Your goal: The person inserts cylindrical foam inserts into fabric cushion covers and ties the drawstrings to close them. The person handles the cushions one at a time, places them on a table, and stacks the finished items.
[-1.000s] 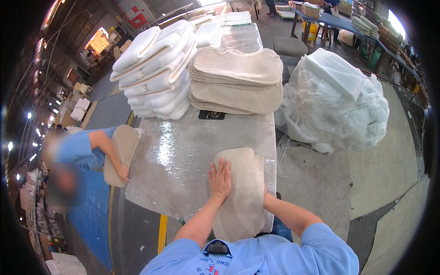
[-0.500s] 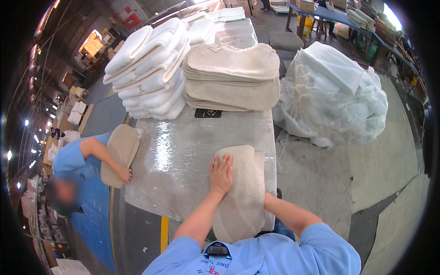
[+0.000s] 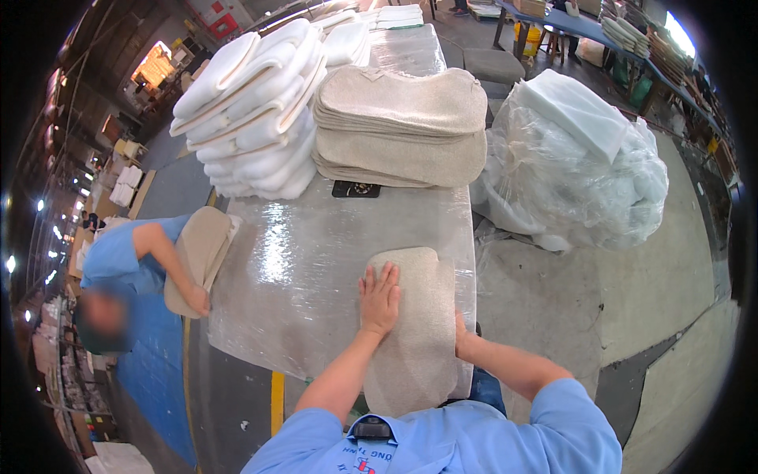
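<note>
A beige fabric cushion cover [image 3: 418, 332], long with rounded ends, lies flat on the plastic-wrapped table just in front of me. My left hand [image 3: 380, 300] presses on its upper left part, palm down, fingers stretched out. At the cover's right edge is my right hand [image 3: 466, 338]; its fingers are partly hidden along that edge, so their grip is unclear. Beyond, a tall stack of similar beige covers [image 3: 403, 126] rests on the table. To its left rises a pile of thick white padding [image 3: 253, 118].
The table [image 3: 316, 316] is wrapped in shiny film. A small black flat item [image 3: 355, 189] lies by the beige stack. A big clear plastic bag of white filling [image 3: 584, 174] stands to the right. On the left, a co-worker in blue holds beige pieces [image 3: 197, 253] at the table edge.
My right hand has drawn slightly out from the cover's right edge, so more of it shows. My left hand stays flat on the cover. The co-worker appears slightly farther left with the beige pieces.
</note>
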`<state>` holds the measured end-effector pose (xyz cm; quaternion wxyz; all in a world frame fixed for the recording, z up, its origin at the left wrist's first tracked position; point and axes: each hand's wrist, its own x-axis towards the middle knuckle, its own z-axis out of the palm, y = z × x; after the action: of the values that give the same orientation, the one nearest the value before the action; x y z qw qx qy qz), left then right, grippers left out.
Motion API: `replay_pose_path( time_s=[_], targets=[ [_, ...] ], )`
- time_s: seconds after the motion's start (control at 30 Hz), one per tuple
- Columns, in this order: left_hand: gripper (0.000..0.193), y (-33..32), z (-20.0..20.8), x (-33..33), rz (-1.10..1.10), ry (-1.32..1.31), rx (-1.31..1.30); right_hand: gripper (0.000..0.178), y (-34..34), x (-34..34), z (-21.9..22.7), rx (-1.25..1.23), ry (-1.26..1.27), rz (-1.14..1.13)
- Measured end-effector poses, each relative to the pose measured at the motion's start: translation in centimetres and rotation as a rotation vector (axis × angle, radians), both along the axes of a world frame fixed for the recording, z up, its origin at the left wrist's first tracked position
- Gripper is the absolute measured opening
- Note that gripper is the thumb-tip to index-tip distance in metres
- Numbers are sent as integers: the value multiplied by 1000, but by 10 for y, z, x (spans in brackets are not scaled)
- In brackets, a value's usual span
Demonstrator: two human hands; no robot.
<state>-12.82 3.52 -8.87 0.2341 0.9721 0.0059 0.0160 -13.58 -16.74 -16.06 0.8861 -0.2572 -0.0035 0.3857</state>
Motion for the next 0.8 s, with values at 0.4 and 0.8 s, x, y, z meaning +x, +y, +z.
replay_pose_path(
  time_s=[0.4,0.8],
  targets=[
    [58,8,-5,-5,21,-4,-44,64,5,1,20,30,226,110],
    [55,7,-2,1,-34,-10,110,68,4,11,17,-464,-624,312]
  ],
)
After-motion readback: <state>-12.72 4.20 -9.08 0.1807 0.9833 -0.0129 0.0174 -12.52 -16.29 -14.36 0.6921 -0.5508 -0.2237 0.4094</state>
